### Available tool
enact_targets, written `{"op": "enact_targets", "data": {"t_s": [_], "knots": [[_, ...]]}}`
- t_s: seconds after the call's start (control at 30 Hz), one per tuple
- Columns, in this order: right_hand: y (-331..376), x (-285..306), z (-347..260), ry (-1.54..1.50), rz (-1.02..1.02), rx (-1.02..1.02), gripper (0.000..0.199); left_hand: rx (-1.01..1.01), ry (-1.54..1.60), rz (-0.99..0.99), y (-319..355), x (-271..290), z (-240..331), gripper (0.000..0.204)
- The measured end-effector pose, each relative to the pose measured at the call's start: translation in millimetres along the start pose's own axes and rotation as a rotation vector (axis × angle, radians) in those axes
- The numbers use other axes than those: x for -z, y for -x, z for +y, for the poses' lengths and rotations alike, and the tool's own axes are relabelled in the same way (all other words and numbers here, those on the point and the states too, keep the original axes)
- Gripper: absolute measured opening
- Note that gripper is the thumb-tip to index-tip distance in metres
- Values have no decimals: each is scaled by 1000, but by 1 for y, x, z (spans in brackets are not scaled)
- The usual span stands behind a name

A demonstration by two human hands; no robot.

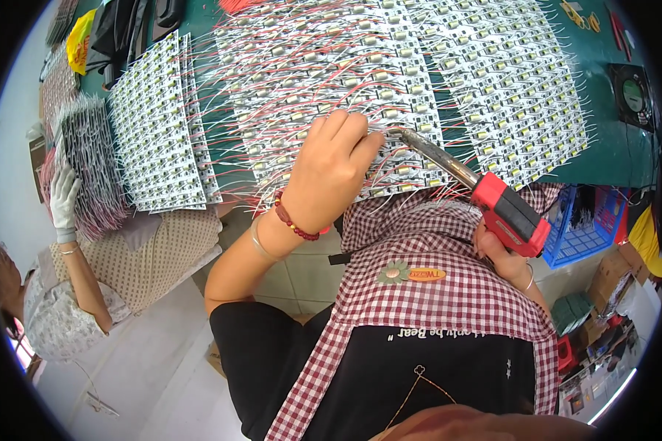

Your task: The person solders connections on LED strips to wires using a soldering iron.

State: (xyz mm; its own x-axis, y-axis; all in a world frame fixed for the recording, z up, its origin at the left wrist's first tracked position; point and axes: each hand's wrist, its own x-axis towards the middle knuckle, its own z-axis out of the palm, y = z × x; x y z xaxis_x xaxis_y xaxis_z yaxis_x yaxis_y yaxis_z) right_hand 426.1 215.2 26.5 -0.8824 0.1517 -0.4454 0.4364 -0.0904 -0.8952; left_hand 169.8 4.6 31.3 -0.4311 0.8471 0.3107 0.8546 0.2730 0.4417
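Observation:
My right hand (pixel 502 253) is wrapped round the handle of a red and black soldering gun (pixel 509 214). The gun's metal barrel slants up and left, and its tip lies close to the fingertips of my left hand (pixel 332 158). Those fingers are closed in a pinch over the middle sheet of small circuit boards (pixel 279 81), where a thin red wire shows at the fingertips. My hand hides part of that sheet. White boards with pale yellow components fill it in rows, and red and white wires stand out from them.
Another board sheet (pixel 500 81) lies to the right, and stacked sheets (pixel 154 125) lie to the left. On the green table (pixel 607 158) are a black device with a round dial (pixel 631 95) and yellow-handled scissors (pixel 581 16). A co-worker's gloved hand (pixel 65 195) touches a wire bundle (pixel 92 169). A blue crate (pixel 585 224) stands at right.

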Motion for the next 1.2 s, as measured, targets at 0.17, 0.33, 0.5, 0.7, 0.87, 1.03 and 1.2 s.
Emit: {"op": "enact_targets", "data": {"t_s": [0.17,0.33,0.5,0.7,0.87,1.03,1.2], "knots": [[1,4,3,270,-67,85,28,6,-9,-37,-6,5,-2,20],[2,-4,-3,76,-20,2,26,17,10,-39,-7,5,-4,20],[-3,-6,-3,106,7,5,27,22,34,-40,-8,5,-2,22],[-8,-12,-13,257,23,52,28,16,51,-50,-9,5,-4,22],[0,-12,-10,52,58,-41,23,2,43,-50,-11,5,-4,21],[-3,-13,-12,177,90,34,22,2,26,-58,-11,6,-4,21],[-4,-13,-13,138,77,-1,22,-1,18,-63,-10,5,-3,21]]}}
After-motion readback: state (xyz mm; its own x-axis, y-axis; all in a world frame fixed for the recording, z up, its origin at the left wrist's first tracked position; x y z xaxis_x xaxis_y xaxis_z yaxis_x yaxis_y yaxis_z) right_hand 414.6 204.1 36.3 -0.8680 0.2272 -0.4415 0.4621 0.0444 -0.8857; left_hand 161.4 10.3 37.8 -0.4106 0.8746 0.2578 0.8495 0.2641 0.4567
